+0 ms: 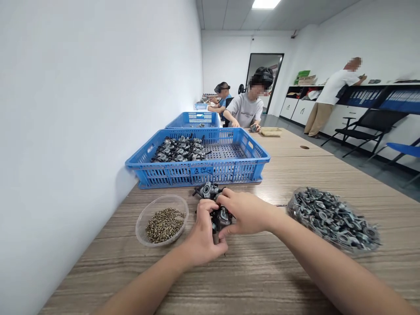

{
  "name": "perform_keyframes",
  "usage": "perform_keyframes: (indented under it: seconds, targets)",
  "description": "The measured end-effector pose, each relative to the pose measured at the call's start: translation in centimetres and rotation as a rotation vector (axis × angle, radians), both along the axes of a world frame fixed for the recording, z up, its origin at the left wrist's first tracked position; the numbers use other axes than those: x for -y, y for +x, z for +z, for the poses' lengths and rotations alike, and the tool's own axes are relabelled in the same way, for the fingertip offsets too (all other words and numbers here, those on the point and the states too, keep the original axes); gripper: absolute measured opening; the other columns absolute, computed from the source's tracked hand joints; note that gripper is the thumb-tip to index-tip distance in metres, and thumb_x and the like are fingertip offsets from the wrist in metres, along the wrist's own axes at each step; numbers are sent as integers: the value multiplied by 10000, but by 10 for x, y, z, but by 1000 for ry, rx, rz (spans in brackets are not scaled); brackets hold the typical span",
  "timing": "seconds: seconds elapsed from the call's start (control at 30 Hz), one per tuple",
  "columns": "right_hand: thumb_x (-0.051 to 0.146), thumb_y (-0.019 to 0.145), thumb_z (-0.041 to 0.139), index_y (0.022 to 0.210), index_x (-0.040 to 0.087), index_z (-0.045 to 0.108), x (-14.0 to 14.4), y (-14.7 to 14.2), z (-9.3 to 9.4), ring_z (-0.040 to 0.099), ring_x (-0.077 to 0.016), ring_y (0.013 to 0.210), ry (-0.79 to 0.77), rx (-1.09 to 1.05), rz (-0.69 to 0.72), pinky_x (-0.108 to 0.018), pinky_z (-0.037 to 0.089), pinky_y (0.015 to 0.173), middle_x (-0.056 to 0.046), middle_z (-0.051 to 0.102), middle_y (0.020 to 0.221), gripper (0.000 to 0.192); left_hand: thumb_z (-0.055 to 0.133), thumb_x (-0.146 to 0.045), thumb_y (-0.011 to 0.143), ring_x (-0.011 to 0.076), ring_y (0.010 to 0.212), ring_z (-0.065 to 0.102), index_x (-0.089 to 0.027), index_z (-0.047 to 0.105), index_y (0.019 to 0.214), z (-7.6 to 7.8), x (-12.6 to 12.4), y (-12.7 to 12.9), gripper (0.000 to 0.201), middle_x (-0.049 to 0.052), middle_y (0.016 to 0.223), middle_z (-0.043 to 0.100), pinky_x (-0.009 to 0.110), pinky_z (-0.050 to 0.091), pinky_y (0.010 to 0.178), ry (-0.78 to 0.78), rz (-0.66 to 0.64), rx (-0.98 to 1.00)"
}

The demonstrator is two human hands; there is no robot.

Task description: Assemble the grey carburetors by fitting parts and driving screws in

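Between my two hands, just above the wooden table [262, 271], is a grey metal carburetor [223, 216] with dark fittings. My left hand [201, 238] is closed around its left side, thumb at the near end. From the right, my right hand [244, 212] grips the same piece with bent fingers and thumb; much of it is covered by the fingers. Right behind them, a second carburetor [207, 189] rests on the table. To the left stands a clear round bowl [140, 227] of small brass-coloured screws [164, 224].
A blue crate [226, 172] with several carburetors [180, 148] stands ahead by the wall, another blue crate [175, 121] behind it. At right lies a clear container of loose metal parts [334, 218]. Two people [246, 107] sit further back; another person [331, 94] stands by the cabinets.
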State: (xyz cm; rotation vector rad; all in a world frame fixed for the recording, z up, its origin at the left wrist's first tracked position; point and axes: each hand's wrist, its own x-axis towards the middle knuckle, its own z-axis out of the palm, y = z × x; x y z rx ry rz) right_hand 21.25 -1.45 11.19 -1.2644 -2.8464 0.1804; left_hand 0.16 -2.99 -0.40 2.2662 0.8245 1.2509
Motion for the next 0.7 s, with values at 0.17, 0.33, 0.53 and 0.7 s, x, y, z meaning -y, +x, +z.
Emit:
perform_keyframes:
  seconds: [0.17,0.33,0.53,0.7]
  targets:
    - [516,910,841,1211,213,690,-7,4,-2,727,-268,881,48,-3,14,-329,415,655,-83,710,1177,452,656,-35,643,356,1370,465,-274,292,1451,-2,4,2,918,127,1383,380,606,435,1209,1,-62,-7]
    - [336,899,847,1175,237,729,-12,17,5,736,-261,910,-23,31,-20,-309,370,661,-62,742,1105,316,670,-73,814,336,1294,515,-277,357,1392,1,7,6,688,121,1341,452,553,465,1120,57,1,-13]
    - [326,820,932,1099,259,788,-34,61,8,729,-272,984,-131,40,-157,-308,429,734,-51,778,1099,321,659,-122,924,301,1167,569,-248,558,1169,23,12,4,293,76,1189,612,476,412,1005,-31,-52,-241]
    - [316,754,958,1089,258,804,-66,116,3,728,-281,1013,-137,84,-393,-311,451,772,-49,805,1100,373,711,-154,949,247,1024,604,-230,607,969,24,16,5,130,-12,904,704,483,313,1026,-32,-168,-411]
